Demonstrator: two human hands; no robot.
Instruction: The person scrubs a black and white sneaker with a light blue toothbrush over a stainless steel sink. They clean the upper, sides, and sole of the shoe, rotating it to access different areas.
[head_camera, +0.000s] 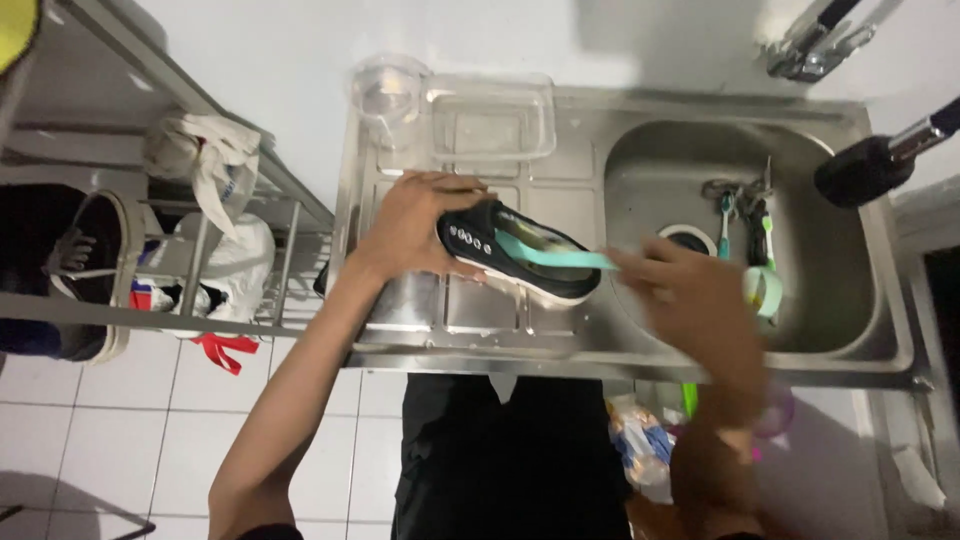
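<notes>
A black sneaker with a white sole (520, 255) lies on its side on the ribbed drainboard of a steel sink unit (480, 310). My left hand (410, 225) grips the shoe at its laced front. My right hand (685, 300), blurred by motion, holds a teal brush handle (555, 257) whose far end reaches into the shoe's opening. The brush head is hidden inside the shoe.
The sink basin (830, 270) holds toothbrushes (745, 225), a drain and a pale green roll (765, 290). A clear jug (388, 92) and clear tub (490, 118) stand at the back. A metal rack with bags (215, 230) is left; a tap (880, 160) is at the right.
</notes>
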